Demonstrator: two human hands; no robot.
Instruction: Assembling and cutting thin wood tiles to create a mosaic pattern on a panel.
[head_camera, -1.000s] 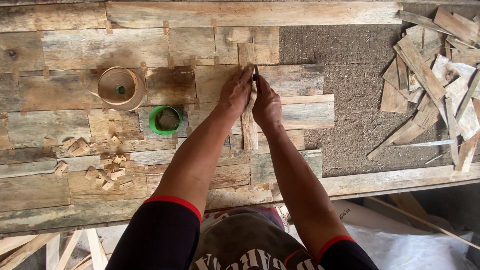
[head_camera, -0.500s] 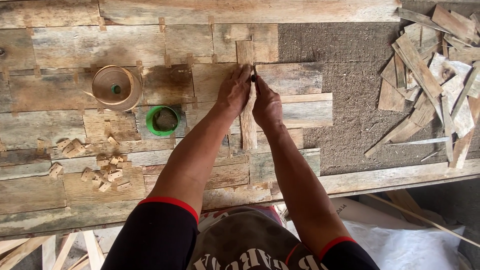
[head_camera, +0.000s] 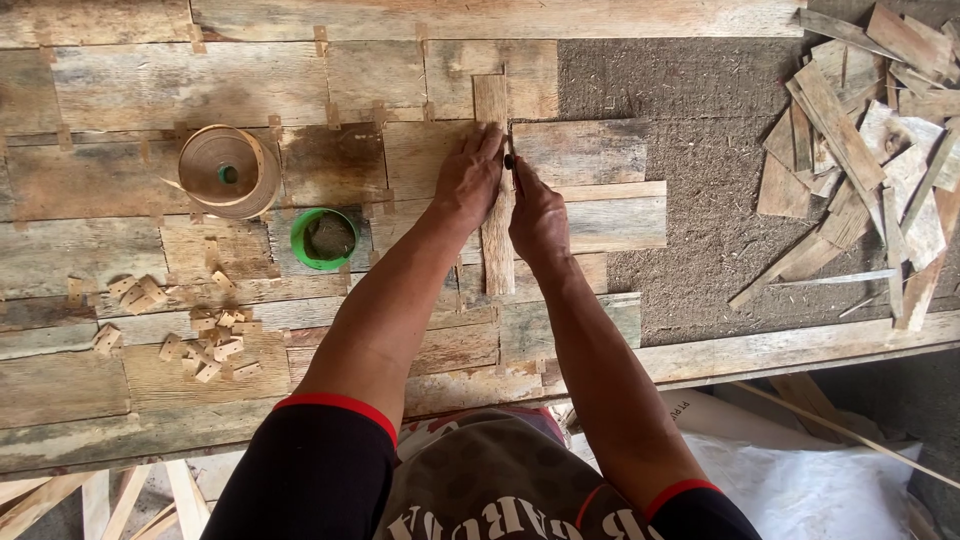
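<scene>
Wood strip (head_camera: 495, 240) lies upright on the counter (head_camera: 700, 250); left hand (head_camera: 468, 180) presses flat on it, right hand (head_camera: 535, 215) pinches a small dark tool (head_camera: 509, 160).

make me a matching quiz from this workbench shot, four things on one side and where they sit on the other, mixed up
Things:
1. narrow wood strip
2. green ring
3. roll of veneer tape
4. pile of scrap veneer pieces

Places:
A. far right, on the rough board
B. under the left hand, beside the right hand
C. left of the forearms, just below and right of the roll
D. upper left, above the small cut tabs

Pairs: 1-B, 2-C, 3-D, 4-A
</scene>
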